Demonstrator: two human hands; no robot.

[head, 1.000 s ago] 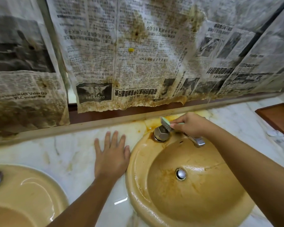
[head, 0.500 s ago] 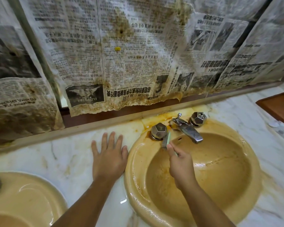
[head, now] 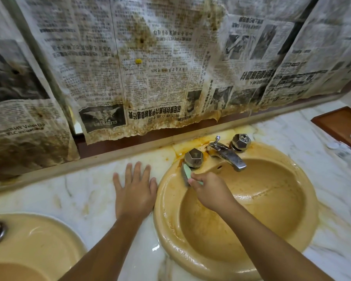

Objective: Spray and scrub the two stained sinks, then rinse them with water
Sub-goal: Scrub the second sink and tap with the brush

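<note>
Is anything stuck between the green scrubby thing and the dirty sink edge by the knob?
No, nothing visible is in the way. The right hand holds the green scrubber right against the sink rim, just below the nearest knob. The left hand rests flat on the counter, off to the side.

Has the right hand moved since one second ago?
Yes. The right hand with the sponge was over the spout; now it is nearer the person and further left, just below the left knob.
</note>
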